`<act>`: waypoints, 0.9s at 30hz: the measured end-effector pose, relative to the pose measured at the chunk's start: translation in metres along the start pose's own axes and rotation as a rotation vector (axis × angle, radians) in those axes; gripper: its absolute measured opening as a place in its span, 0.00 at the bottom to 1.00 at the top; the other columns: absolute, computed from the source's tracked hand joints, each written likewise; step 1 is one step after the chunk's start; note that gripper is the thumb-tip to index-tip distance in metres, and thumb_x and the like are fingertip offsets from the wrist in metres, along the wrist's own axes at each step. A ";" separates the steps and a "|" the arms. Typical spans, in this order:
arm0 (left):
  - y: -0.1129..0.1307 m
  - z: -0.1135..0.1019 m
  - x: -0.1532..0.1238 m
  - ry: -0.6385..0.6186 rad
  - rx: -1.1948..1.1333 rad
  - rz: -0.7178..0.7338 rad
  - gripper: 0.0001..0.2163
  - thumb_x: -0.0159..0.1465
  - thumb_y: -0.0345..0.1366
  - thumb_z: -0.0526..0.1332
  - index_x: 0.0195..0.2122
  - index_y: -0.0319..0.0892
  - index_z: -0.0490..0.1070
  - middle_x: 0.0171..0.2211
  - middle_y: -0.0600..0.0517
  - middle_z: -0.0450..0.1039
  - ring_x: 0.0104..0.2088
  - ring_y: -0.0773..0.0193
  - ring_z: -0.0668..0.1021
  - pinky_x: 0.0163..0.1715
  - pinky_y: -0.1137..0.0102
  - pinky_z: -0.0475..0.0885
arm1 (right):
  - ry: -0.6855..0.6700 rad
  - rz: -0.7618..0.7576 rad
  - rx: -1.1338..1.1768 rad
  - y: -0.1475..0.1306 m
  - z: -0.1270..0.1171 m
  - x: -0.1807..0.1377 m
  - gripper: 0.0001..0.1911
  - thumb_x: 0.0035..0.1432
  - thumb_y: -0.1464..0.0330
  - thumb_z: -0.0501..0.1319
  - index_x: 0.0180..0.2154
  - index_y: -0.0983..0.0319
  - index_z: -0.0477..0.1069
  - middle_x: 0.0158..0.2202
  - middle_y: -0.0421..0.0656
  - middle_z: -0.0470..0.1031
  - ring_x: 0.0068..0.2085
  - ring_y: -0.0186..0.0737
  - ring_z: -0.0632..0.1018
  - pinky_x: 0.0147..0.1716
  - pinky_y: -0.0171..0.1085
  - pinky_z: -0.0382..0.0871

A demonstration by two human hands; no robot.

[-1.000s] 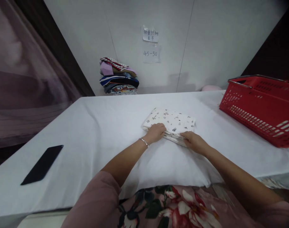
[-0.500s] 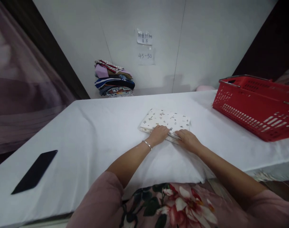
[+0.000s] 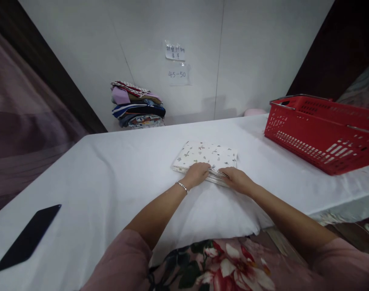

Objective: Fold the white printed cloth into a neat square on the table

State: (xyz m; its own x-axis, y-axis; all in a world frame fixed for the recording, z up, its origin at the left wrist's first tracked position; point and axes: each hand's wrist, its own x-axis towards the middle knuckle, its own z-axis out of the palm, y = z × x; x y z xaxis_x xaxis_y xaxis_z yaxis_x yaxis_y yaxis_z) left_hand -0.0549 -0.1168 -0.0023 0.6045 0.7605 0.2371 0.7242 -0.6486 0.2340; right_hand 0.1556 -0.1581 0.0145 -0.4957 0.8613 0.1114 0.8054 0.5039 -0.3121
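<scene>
A folded white cloth (image 3: 204,152) with a small scattered print lies on the white-covered table (image 3: 136,173) in front of me. Several layers show along its near edge. My left hand (image 3: 198,173), with a silver bracelet at the wrist, is closed over that edge near its middle, thumb side toward the other hand. Just to its right, my right hand (image 3: 237,179) grips the same edge close to the cloth's right corner. The fingertips of both hands rest on top of the cloth; the thumbs are partly hidden.
A red plastic basket (image 3: 320,133) with metal handles stands on the right of the table. At the left lies a flat dark board (image 3: 28,238). Behind the far edge is a stack of folded fabrics (image 3: 138,107) by the wall, below handwritten paper signs (image 3: 178,74).
The view has shifted slightly, so the table and basket sit a little further left. Both hands keep their hold on the cloth's near edge, with only slight finger movement.
</scene>
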 end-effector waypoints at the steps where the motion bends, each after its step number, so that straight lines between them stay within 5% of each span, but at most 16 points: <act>1: 0.000 0.000 0.000 0.002 -0.004 -0.012 0.09 0.61 0.31 0.52 0.42 0.45 0.66 0.38 0.52 0.72 0.39 0.61 0.73 0.36 0.68 0.66 | 0.006 0.008 -0.042 -0.003 0.001 0.001 0.14 0.59 0.68 0.52 0.47 0.59 0.67 0.40 0.43 0.74 0.41 0.41 0.71 0.38 0.35 0.61; 6: 0.001 -0.001 0.000 -0.009 0.014 -0.080 0.11 0.62 0.34 0.52 0.46 0.45 0.63 0.37 0.52 0.72 0.38 0.61 0.74 0.35 0.68 0.66 | 0.046 0.052 -0.297 -0.015 0.008 0.015 0.12 0.58 0.64 0.55 0.42 0.63 0.67 0.38 0.47 0.71 0.40 0.44 0.69 0.36 0.37 0.59; 11: 0.001 0.001 -0.003 -0.002 0.089 -0.016 0.08 0.62 0.33 0.53 0.42 0.44 0.63 0.36 0.51 0.72 0.37 0.60 0.73 0.36 0.67 0.65 | 0.068 0.051 -0.432 -0.008 0.017 0.019 0.08 0.56 0.75 0.53 0.38 0.64 0.67 0.36 0.47 0.70 0.39 0.44 0.68 0.35 0.37 0.57; 21: 0.002 0.010 -0.007 0.129 0.206 0.081 0.10 0.59 0.23 0.51 0.36 0.42 0.65 0.36 0.49 0.68 0.39 0.59 0.69 0.38 0.65 0.63 | 0.185 -0.053 -0.406 -0.002 0.027 0.001 0.08 0.58 0.76 0.52 0.34 0.63 0.69 0.32 0.45 0.68 0.35 0.41 0.65 0.34 0.37 0.55; 27: -0.003 0.013 -0.016 0.095 0.167 0.119 0.08 0.60 0.23 0.52 0.35 0.43 0.66 0.36 0.50 0.69 0.38 0.61 0.69 0.37 0.66 0.64 | 0.156 -0.088 -0.339 -0.005 0.031 -0.007 0.10 0.58 0.75 0.53 0.39 0.63 0.70 0.33 0.44 0.69 0.35 0.40 0.66 0.34 0.37 0.55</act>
State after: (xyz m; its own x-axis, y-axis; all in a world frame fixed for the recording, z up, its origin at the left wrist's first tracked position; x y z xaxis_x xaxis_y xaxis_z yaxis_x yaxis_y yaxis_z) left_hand -0.0629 -0.1268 -0.0187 0.6608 0.6675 0.3433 0.6993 -0.7136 0.0414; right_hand 0.1453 -0.1686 -0.0141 -0.5334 0.8003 0.2738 0.8368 0.5466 0.0324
